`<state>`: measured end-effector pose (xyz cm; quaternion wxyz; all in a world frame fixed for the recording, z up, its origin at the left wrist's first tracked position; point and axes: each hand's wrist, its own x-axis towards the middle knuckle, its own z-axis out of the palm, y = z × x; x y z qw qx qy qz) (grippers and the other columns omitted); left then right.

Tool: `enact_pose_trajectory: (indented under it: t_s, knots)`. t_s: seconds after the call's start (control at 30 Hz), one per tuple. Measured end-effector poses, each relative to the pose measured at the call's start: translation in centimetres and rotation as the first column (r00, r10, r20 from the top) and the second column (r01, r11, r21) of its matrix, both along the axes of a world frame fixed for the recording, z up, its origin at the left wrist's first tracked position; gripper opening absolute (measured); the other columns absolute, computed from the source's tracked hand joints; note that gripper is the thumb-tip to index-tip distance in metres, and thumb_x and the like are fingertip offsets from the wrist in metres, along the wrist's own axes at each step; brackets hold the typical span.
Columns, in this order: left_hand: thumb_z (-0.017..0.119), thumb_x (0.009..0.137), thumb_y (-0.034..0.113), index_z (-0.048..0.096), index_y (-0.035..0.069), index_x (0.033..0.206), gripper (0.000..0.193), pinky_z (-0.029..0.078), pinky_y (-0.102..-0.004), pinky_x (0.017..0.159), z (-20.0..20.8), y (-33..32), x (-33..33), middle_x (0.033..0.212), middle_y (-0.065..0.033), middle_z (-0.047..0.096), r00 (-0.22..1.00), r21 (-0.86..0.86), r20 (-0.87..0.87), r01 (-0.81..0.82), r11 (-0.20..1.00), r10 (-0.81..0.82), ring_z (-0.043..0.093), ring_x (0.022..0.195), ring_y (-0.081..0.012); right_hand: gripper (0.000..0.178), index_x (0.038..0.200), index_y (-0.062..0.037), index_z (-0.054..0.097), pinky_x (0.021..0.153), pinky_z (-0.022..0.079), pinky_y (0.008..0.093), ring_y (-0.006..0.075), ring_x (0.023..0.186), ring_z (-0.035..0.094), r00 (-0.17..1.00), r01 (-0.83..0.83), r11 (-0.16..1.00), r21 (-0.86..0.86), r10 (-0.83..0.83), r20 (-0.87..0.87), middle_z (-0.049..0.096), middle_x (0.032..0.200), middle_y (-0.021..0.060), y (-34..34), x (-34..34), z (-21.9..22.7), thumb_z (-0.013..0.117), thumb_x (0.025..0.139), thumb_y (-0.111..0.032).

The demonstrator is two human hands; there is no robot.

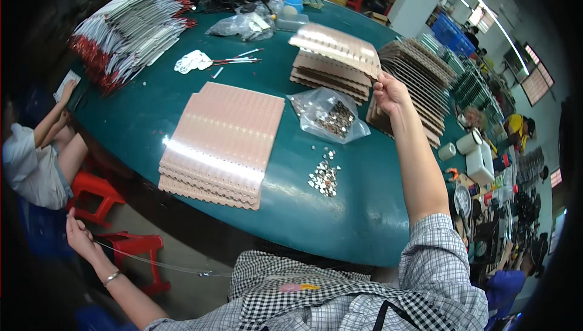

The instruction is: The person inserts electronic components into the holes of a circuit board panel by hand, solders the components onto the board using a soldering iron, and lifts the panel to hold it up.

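My right hand [390, 92] is closed on the near right corner of a pinkish-tan scalloped sheet [337, 45], the top one of a small stack across the table, and this sheet looks lifted. My left hand [82, 234] is out to the left, beyond the table's edge, with its fingers pinched on a thin clear thread [146, 261] that runs back toward my apron. In front of me lies a neat pile of similar sheets [221, 136]. Beside it are a clear plastic bag [313, 112] of small metallic pieces and a loose heap of small shiny pieces [323, 179].
The green table [358, 209] curves round me. Taller sheet stacks [413, 82] stand at right; bundled white strips with red ends [133, 30] lie far left, white tags [193, 61] nearer. Red stools [136, 249] and another seated person [39, 161] are at left.
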<state>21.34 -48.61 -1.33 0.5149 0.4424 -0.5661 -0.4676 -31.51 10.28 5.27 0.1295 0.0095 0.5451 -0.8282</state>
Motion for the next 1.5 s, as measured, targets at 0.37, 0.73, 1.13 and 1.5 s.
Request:
enact_pose_trajectory:
  t_s: [0.37,0.73,1.13,1.5]
  knots:
    - [0.068,0.085,0.009,0.057,0.002,0.127,0.045,0.039,-0.0417,0.103,-5.1,4.4,-1.3,0.128,-0.0185,0.057,0.532,-0.37,0.841,0.433,0.822,0.099,0.052,0.12,-0.0363,0.018,0.114,-0.0065,0.06,0.041,0.042,0.0216,0.0112,0.056,0.056,0.941,0.245,0.888,0.39,-0.314,0.124,0.059,0.074,0.003,-2.7,-7.1,-6.7,0.052,0.099,-0.011]
    - [0.075,0.078,0.016,0.061,0.0,0.121,0.048,0.044,-0.0378,0.1,-1.8,13.4,-14.6,0.121,-0.0148,0.063,0.622,-0.253,0.686,0.69,0.678,-0.377,0.054,0.116,-0.0313,0.029,0.114,-0.0036,0.067,0.064,0.05,0.0236,0.0095,0.077,0.061,0.84,-0.316,0.586,0.746,0.538,-0.067,0.067,0.101,0.0031,-10.1,16.5,-3.0,0.068,0.084,-0.005]
    - [0.074,0.077,0.012,0.071,-0.002,0.106,0.033,0.052,-0.0319,0.084,-2.2,13.3,-17.8,0.09,-0.0146,0.073,0.703,-0.25,0.646,0.564,0.787,-0.299,0.07,0.089,-0.021,0.065,0.143,-0.001,0.043,0.074,0.053,0.0295,0.0145,0.08,0.06,0.817,-0.425,0.661,0.619,0.575,-0.053,0.059,0.12,0.0187,-15.4,25.3,-5.6,0.071,0.085,-0.01]
    - [0.066,0.083,-0.008,0.053,-0.009,0.129,0.048,0.051,-0.0319,0.093,3.1,17.4,-17.5,0.118,-0.0204,0.064,0.801,-0.066,-0.092,0.588,0.806,-0.592,0.063,0.107,-0.0217,0.032,0.116,-0.001,0.061,0.066,0.046,0.0206,0.0077,0.077,0.053,0.955,-0.257,0.956,0.139,0.273,-0.113,0.06,0.101,0.0037,-14.0,23.9,-3.0,0.065,0.084,0.003]
